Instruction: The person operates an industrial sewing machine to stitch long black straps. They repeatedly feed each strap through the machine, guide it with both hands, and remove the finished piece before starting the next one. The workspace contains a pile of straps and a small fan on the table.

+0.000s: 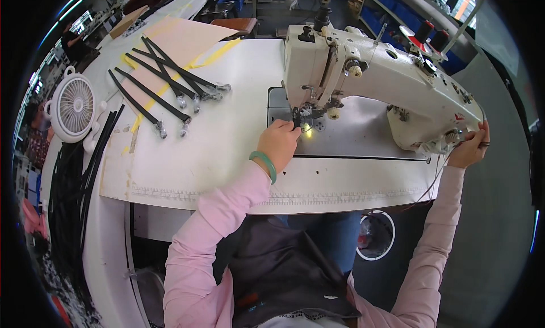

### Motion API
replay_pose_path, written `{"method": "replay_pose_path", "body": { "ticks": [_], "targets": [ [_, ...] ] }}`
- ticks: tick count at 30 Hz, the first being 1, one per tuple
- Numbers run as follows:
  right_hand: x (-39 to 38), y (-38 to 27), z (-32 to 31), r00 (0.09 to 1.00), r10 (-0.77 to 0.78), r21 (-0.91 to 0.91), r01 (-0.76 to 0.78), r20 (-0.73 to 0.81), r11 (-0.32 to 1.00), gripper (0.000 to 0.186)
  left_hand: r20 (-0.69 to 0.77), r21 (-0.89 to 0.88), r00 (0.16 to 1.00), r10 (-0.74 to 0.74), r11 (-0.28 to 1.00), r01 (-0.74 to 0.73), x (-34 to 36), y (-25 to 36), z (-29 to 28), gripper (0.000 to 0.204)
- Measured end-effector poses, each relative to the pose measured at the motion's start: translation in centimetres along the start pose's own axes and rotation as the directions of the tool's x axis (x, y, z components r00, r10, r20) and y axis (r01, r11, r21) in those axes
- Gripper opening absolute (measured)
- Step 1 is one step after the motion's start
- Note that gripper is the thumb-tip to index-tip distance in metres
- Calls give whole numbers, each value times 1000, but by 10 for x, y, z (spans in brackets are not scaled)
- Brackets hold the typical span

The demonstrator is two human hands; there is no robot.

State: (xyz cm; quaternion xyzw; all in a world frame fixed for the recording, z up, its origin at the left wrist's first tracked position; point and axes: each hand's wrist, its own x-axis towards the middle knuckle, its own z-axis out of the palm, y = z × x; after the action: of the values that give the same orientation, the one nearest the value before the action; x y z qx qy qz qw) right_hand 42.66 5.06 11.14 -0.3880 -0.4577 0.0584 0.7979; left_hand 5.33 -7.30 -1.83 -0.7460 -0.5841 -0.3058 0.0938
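Sewing machine (372, 64) stands on the right half of the white table (210, 172), its needle end toward our left and a small lamp spot (307, 134) lit on the plate below. At that end our left hand (278, 143) has thumb and fingers drawn nearly together beside the presser foot; something dark shows at the tips, but we cannot tell whether it is work we hold or part of the foot. Our right hand (470, 148) is half curled round the far right end of the machine, touching it; how firm the grip is, we cannot tell.

Technique, our judgement: turn by hand in small, even amounts, watch the needle rather than the wheel end, and have the left fingertips beside its path, never under it. Light pressure should suffice; forcing could bend the needle.

Outward: black straps (160, 64) with clear-wrapped ends lie crossed left of the machine, well apart from our fingers. Beyond them, a white fan (75, 105) and a hanging bundle of long black strips (67, 186).
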Motion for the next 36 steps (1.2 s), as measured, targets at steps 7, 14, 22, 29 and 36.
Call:
{"method": "replay_pose_path", "body": {
  "ticks": [7, 14, 22, 29, 36],
  "targets": [
    [219, 161, -116, 971, -5, -740, 185, 238, 647, 40, 2, -29, 999, 46, 999, -46, 7, 1, 10, 21],
    [218, 198, -127, 942, 197, -727, 66, 271, 683, 46, 11, -259, 983, -185, 949, 182, 10, 7, -5, 19],
    [224, 187, -133, 927, 270, -790, 43, 259, 611, 48, -38, -224, 997, -61, 973, 51, 11, 4, 5, 20],
    [239, 167, -133, 890, 354, -724, -39, 289, 688, 43, -77, -188, 997, 12, 982, -26, 12, 3, 10, 17],
    [104, 179, -123, 916, 401, -52, -399, 31, 916, 40, -101, -132, 992, 79, 987, -92, 12, -1, 8, 21]
  ]
}}
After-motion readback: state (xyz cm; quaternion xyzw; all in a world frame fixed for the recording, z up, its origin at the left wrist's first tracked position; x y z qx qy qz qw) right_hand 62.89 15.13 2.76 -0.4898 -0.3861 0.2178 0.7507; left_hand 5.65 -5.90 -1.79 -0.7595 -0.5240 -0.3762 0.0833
